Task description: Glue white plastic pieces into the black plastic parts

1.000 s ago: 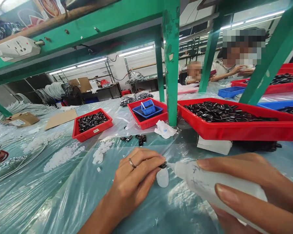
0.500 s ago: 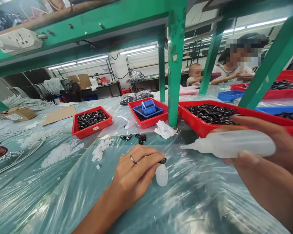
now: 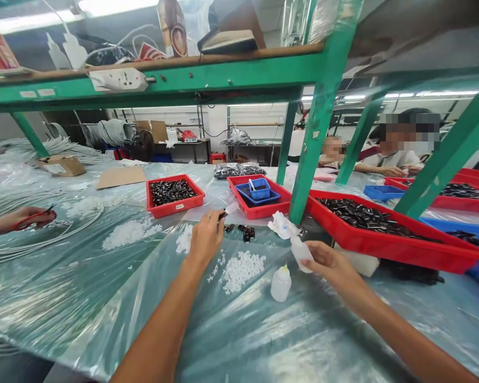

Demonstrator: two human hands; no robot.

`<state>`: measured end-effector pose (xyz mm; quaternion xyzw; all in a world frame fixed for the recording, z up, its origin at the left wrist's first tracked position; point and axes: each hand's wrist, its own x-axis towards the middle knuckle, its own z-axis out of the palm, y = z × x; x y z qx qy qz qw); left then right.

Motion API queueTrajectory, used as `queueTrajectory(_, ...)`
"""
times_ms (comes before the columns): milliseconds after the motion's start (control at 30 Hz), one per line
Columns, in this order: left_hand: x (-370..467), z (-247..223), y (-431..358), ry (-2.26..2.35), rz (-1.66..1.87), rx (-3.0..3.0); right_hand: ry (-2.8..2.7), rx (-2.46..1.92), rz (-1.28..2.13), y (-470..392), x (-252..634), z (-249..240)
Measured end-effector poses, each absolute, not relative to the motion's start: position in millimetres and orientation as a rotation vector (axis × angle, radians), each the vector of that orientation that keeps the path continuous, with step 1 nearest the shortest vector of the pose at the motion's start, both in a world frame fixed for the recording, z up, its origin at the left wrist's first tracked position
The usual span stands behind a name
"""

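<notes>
My left hand (image 3: 206, 234) reaches forward over the table, fingers pinched on a small black plastic part (image 3: 222, 215). Several like black parts (image 3: 246, 232) lie just right of it. In my right hand (image 3: 323, 257) is a translucent white squeeze bottle (image 3: 300, 252), tilted with its nozzle end at a crumpled white tissue (image 3: 280, 225); whether they touch I cannot tell. Between my arms stands a smaller white bottle (image 3: 281, 284) with a yellowish tip. Left of it spreads a heap of small white pieces (image 3: 242, 271).
Red trays of black parts stand at the left (image 3: 174, 194) and right (image 3: 367, 223). A red tray (image 3: 259, 211) holding blue trays sits mid-table, near a green post (image 3: 315, 138). Another person's hand (image 3: 34, 218) with red-handled scissors is at far left. Two people sit across the table.
My left hand has moved forward, away from the small bottle, toward the loose black parts. My right hand has lowered the squeeze bottle leftward to the tissue. The view has shifted.
</notes>
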<state>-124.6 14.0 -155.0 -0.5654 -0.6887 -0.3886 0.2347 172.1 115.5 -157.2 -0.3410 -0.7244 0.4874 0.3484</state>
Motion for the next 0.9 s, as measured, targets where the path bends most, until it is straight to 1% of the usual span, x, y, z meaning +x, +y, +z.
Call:
queueTrajectory(100,-137,-159,12,-1.991,-1.09,-1.464,-1.903,-0.884,1.129,138,146,-166)
queueTrajectory(233,-137,-159,13,-1.963,-1.096,-1.471,-1.958,-0.914,0.909,159,114,-178)
queueTrajectory(400,-141,-161,16,-1.902,-1.148,-1.454,-2.052,-0.892,0.65,158,113,-188)
queueTrajectory(500,-151,-159,15,-1.841,-1.209,-1.375,-2.061,-0.788,0.429,152,128,-165)
queueTrajectory(600,-161,-149,9,-1.577,-1.345,-1.237,-2.117,-0.499,0.098,143,126,-115)
queueTrajectory(667,-166,-140,3,-1.417,-1.416,-1.138,-2.281,-0.22,-0.141,131,104,-82)
queueTrajectory(733,-170,-133,-1,-1.372,-1.454,-1.062,-2.584,0.03,-0.263,117,68,-64)
queueTrajectory(800,-175,-134,-2,-1.384,-1.5,-1.009,-2.972,0.119,-0.477,105,23,-66)
queueTrajectory(900,-182,-150,4,-1.472,-1.597,-1.011,-3.182,0.166,-0.605,99,-36,-96)
